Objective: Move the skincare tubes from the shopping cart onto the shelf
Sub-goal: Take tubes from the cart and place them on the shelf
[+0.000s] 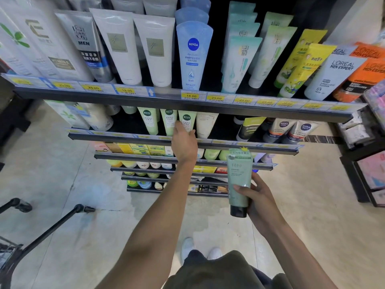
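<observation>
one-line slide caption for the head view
Left hand reaches to light green tubes on the second shelf; right hand grips a green tube.

The left arm reaches straight out from the bottom of the view toward 12 o'clock, and the left hand (184,143) is at the end of it, back of the hand up, with the fingers pointing forward and a little bent, touching a light green tube (186,122) on the shelf. The right arm comes up from the 5 o'clock corner, bent at the wrist. The right hand (257,197) sits lower, at about 3 o'clock from the middle, and its fingers and thumb wrap around a green tube (238,180) held upright with its dark cap down.
</observation>
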The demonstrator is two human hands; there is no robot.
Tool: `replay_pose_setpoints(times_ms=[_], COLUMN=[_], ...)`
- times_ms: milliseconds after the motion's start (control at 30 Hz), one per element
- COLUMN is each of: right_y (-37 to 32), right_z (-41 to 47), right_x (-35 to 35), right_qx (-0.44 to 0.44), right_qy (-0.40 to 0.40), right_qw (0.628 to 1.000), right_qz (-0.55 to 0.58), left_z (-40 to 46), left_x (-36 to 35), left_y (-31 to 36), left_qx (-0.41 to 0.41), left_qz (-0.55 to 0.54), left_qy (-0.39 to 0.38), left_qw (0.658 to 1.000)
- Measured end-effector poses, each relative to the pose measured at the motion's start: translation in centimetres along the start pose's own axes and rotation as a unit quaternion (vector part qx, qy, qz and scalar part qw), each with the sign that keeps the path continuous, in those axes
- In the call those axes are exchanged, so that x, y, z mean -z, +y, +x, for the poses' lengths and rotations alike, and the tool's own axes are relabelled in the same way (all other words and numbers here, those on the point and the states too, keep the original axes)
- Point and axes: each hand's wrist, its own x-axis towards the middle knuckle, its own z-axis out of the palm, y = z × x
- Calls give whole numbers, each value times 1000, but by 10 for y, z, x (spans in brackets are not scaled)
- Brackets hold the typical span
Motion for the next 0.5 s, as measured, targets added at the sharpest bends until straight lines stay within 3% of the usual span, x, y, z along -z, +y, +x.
replay_pose_setpoints(times_ms=[500], right_y=[1], right_z=[1], right_x=[11], right_qx=[-12], right_qy=[-12], right_qw=[1000], right_qz=[-4], left_z=[-4], left_x=[2], left_y=[1], left_qx=[1], left_qz=[-11], left_qy=[14], left_qw=[1000])
